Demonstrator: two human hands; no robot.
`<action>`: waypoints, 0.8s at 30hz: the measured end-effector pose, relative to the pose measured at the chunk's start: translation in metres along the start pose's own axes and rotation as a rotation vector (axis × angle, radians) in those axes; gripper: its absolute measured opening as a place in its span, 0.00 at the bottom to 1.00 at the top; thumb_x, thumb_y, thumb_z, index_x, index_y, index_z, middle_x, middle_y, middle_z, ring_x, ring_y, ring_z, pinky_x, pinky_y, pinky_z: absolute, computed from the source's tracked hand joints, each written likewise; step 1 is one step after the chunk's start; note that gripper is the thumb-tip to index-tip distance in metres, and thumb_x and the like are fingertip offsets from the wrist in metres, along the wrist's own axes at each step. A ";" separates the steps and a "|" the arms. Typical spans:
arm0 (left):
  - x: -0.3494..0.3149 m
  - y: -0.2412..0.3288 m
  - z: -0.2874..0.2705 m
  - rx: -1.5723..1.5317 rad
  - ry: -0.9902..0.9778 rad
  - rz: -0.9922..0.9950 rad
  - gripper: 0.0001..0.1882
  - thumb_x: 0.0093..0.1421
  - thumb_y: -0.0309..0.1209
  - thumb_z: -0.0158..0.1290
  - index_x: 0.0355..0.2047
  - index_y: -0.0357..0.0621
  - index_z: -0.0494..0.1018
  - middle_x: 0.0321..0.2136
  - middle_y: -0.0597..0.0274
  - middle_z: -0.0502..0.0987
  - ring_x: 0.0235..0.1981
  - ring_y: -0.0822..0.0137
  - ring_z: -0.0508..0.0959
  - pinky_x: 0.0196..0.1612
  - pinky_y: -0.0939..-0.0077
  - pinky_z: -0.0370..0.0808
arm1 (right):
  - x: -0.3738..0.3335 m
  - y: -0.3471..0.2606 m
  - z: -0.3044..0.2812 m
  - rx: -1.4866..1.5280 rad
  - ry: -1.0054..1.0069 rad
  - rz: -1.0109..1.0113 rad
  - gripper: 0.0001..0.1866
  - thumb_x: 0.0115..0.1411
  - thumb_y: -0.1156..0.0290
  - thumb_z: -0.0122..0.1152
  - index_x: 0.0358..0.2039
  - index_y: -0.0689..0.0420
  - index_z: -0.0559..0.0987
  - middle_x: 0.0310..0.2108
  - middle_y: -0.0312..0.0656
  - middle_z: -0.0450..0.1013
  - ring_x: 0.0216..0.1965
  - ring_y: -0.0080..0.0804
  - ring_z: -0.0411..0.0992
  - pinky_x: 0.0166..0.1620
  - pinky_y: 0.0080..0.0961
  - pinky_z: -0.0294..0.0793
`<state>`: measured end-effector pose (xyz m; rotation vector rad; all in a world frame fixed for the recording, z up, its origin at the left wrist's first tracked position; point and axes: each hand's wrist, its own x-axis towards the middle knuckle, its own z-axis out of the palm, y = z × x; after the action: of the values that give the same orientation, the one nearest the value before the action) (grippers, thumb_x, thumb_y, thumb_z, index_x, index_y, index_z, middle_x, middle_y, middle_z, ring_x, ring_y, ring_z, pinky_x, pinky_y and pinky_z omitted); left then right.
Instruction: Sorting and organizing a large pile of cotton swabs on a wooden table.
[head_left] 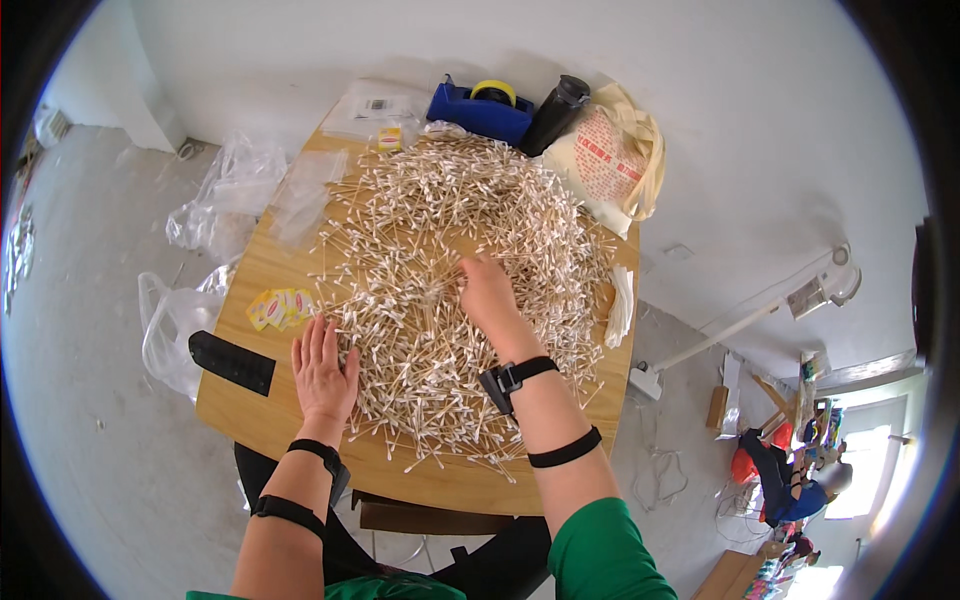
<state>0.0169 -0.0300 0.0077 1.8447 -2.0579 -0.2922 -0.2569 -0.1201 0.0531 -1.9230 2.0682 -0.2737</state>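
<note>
A wide heap of loose cotton swabs (420,350) with wooden sticks and white tips covers most of the wooden table (470,490). In its middle, my right hand (488,295) is closed, fingers bent and pinched on cotton swabs; how many is hidden. Flat at the heap's left edge lies my left hand (325,375), palm down and fingers stretched out, holding nothing. Just beyond its fingertips are several small yellow-and-white cards (280,308), overlapping each other. Beside them lie clear plastic bags (300,200) on the table's left side.
At the far edge stand a blue tape dispenser (480,110), a black bottle (556,115) and a cream cloth bag (605,160). A black strip (232,363) lies at the left edge, white tissues (619,305) at the right. A white lamp stand (720,335) is on the right.
</note>
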 end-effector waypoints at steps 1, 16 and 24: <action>0.000 -0.002 -0.001 0.007 0.005 -0.003 0.27 0.64 0.43 0.47 0.59 0.44 0.63 0.65 0.57 0.60 0.67 0.59 0.57 0.69 0.56 0.49 | -0.003 -0.007 0.003 0.051 -0.002 -0.082 0.16 0.51 0.83 0.56 0.43 0.61 0.76 0.45 0.53 0.70 0.47 0.52 0.71 0.50 0.42 0.73; 0.000 -0.001 0.001 0.004 0.023 0.007 0.28 0.64 0.43 0.47 0.61 0.46 0.62 0.64 0.57 0.61 0.67 0.58 0.57 0.68 0.55 0.49 | -0.051 -0.003 -0.021 0.214 0.091 -0.230 0.12 0.57 0.76 0.55 0.42 0.58 0.78 0.44 0.47 0.73 0.43 0.46 0.74 0.46 0.37 0.75; 0.000 -0.001 0.001 0.018 0.013 0.002 0.27 0.64 0.43 0.46 0.61 0.45 0.62 0.65 0.56 0.60 0.67 0.58 0.57 0.69 0.55 0.48 | 0.001 0.026 -0.028 -0.406 0.106 0.024 0.19 0.53 0.76 0.59 0.47 0.60 0.73 0.46 0.51 0.67 0.54 0.50 0.65 0.54 0.43 0.69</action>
<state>0.0172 -0.0301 0.0061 1.8498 -2.0604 -0.2609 -0.2914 -0.1204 0.0703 -2.1441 2.3598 0.0589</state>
